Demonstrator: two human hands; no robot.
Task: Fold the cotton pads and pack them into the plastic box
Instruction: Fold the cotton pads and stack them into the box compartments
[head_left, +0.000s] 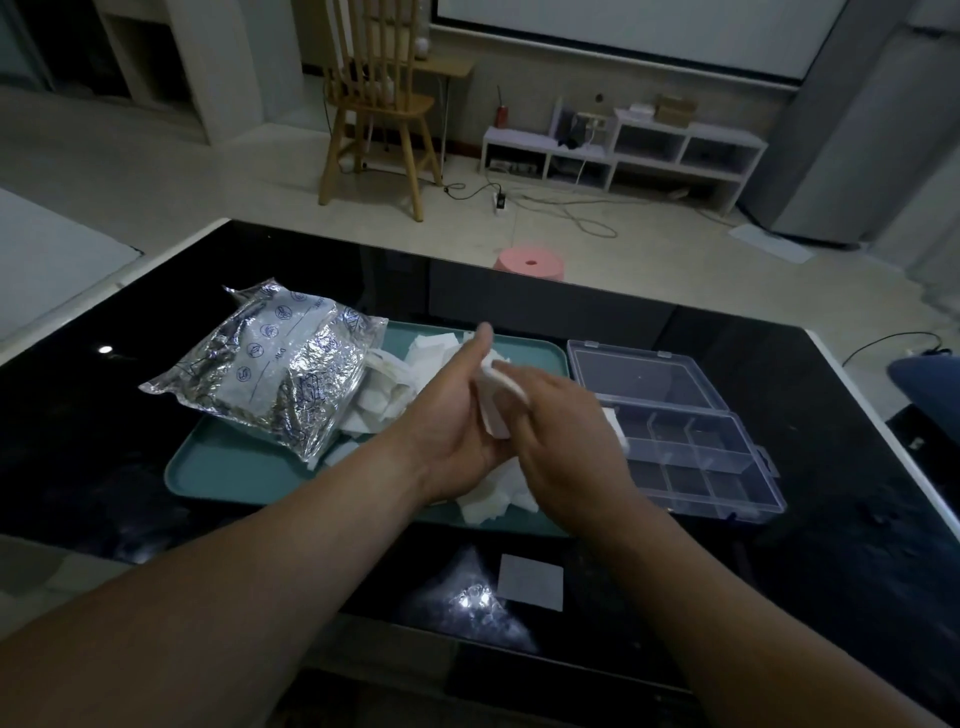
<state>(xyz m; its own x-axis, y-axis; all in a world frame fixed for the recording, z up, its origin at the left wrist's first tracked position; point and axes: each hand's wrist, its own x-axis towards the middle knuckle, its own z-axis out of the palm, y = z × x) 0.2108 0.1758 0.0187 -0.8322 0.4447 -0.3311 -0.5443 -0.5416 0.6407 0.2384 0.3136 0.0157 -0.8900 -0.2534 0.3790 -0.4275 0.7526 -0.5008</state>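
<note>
Now I'm mid-fold: my left hand (457, 415) and right hand (566, 431) pinch one cotton pad (491, 402) between their fingers. Next, carry it rightward to the plastic box (691, 441) just beyond my right fingers.

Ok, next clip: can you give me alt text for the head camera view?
Both hands, left hand and right hand, hold a white cotton pad together above a teal tray strewn with loose pads. A crinkled foil bag lies on the tray's left; an open clear plastic box with compartments sits to its right on a black table.
</note>
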